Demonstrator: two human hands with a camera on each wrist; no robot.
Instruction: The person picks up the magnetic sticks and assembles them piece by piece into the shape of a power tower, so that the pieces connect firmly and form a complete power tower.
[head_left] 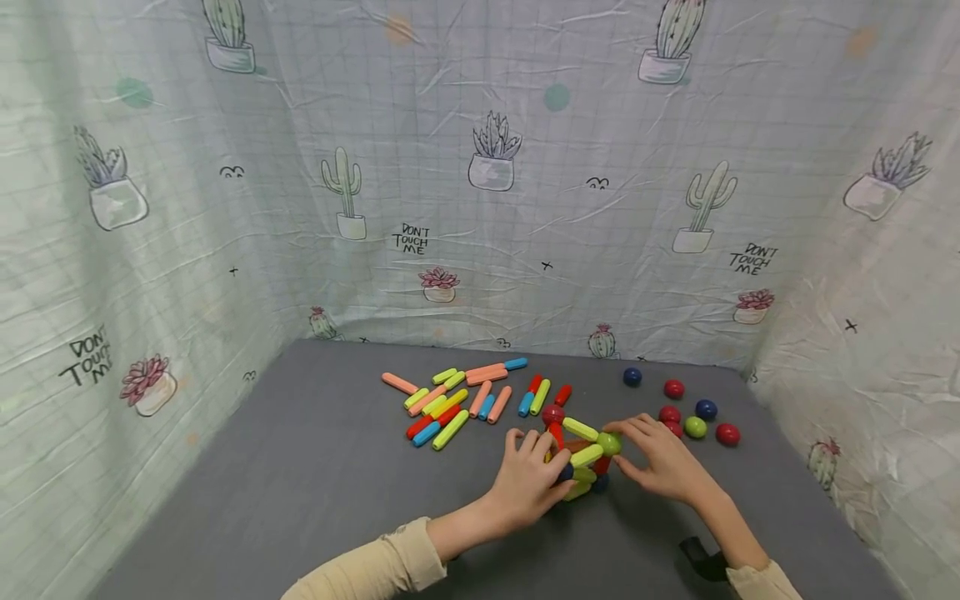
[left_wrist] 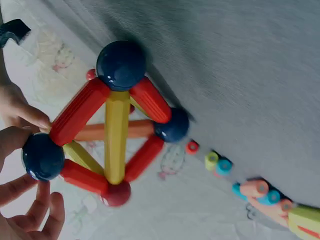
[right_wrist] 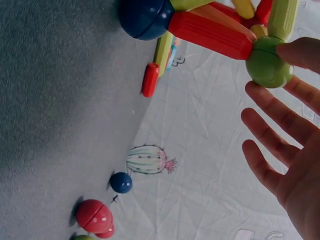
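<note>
A frame of magnetic rods and balls (head_left: 582, 428) stands on the grey table between both hands, with red, yellow, orange and lime rods joining balls at its corners. My left hand (head_left: 525, 482) pinches a dark blue ball (left_wrist: 44, 156) at its near-left corner between thumb and fingers. On the right side, my right hand (head_left: 663, 460) pinches a green ball (right_wrist: 270, 62) between thumb and fingertips, its other fingers spread apart. A red ball (head_left: 553, 415) tops the far corner. In the left wrist view, another dark blue ball (left_wrist: 121, 65) joins a yellow rod (left_wrist: 117, 140) and red rods.
Several loose rods (head_left: 450, 417) in salmon, lime, red, blue and yellow lie left of and behind the frame. To the right are several loose balls, among them a red ball (head_left: 727, 434) and a green ball (head_left: 695, 427). Behind hangs a cactus-print cloth (head_left: 525, 233).
</note>
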